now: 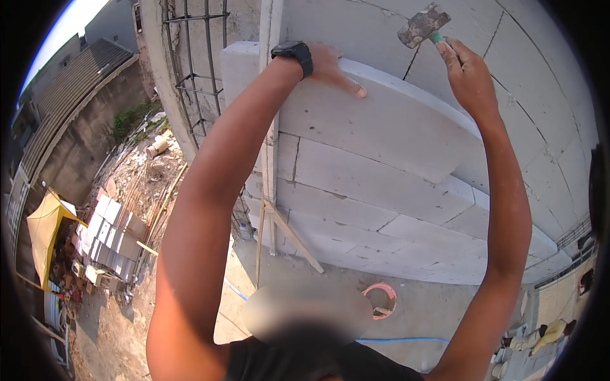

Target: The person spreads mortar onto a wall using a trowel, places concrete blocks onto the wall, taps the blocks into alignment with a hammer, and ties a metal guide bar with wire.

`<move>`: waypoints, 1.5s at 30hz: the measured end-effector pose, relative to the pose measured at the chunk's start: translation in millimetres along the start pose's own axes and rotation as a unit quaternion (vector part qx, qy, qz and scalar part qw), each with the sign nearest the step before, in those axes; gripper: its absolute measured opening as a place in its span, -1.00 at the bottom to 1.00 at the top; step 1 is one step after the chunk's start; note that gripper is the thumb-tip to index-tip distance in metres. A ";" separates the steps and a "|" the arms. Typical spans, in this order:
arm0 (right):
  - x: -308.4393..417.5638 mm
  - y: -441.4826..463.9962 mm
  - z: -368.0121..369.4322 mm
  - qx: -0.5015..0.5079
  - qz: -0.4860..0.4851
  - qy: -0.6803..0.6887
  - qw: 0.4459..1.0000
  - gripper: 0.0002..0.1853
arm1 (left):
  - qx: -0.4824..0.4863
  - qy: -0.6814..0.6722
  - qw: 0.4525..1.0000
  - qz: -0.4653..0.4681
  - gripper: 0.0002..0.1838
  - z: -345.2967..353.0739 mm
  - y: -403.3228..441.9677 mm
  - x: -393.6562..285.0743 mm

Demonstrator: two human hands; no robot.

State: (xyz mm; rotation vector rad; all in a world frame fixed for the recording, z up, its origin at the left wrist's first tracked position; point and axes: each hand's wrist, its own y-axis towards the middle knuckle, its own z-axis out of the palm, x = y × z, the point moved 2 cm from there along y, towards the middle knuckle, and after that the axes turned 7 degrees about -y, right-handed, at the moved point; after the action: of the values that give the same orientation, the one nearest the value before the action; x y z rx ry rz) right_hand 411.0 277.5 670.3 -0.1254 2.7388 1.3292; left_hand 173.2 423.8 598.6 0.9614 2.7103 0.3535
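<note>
My right hand [471, 79] is raised at the upper right, its fingers wrapped round the green handle of a club hammer [424, 25]. The hammer's worn, dusty head is up in the air, apart from the blocks. A black watch is on the wrist of my left hand [327, 66]. That hand lies over the top edge of a large pale grey concrete block [381, 124], thumb stretched out on the near face; some of its fingertips are hidden. This block sits on the top course of a block wall [356, 203], beside an upright post [270, 133].
A steel rebar cage [198, 70] stands left of the post. Below are a wooden brace [295, 238], a pink-rimmed bucket [393, 298] and a blue hose [406, 340]. Stacked blocks [109, 235] and a yellow canopy [47, 225] are outside at left. A person [549, 333] is at lower right.
</note>
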 end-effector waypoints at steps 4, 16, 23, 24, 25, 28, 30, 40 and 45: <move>30.3 0.9 27.3 0.093 0.003 0.014 0.996 -0.56 | 0.070 -0.008 0.997 -0.033 0.46 -2.9 -0.8 -4.1; 22.3 -14.0 17.3 0.166 0.010 -0.066 0.984 -0.55 | 0.049 -0.011 0.999 -0.004 0.41 -3.5 -2.6 -6.8; -46.0 -29.4 -16.2 -0.006 -0.019 -0.143 0.989 -0.51 | 0.011 0.003 1.000 0.013 0.33 1.5 3.6 -0.3; -59.7 -27.8 -23.6 -0.006 -0.008 -0.154 0.988 -0.51 | 0.028 -0.022 0.999 0.034 0.31 -0.2 8.0 2.8; -70.1 -24.6 -33.8 -0.006 -0.005 -0.141 0.990 -0.48 | 0.047 -0.048 0.996 0.051 0.29 -1.0 11.7 -5.0; -60.9 -17.2 -83.6 0.002 0.019 -0.089 0.996 -0.53 | 0.018 -0.030 0.995 0.092 0.29 -1.3 21.2 -46.8; -54.8 -13.9 -90.6 0.009 0.038 -0.046 0.998 -0.60 | 0.024 -0.024 0.993 0.114 0.29 3.8 28.4 -85.9; -84.9 -47.3 -18.3 0.192 0.066 -0.071 0.977 -0.64 | 0.014 -0.036 0.994 0.104 0.33 44.7 53.7 -125.3; -103.1 -45.5 -16.7 0.145 0.045 0.005 0.988 -0.63 | 0.061 -0.035 0.995 0.072 0.35 37.6 47.2 -126.7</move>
State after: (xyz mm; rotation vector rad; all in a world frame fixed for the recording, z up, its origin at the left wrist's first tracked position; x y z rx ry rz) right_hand 517.6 239.7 657.6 0.0149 2.9398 0.9325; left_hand 307.7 383.7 596.1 1.1828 2.6317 0.1765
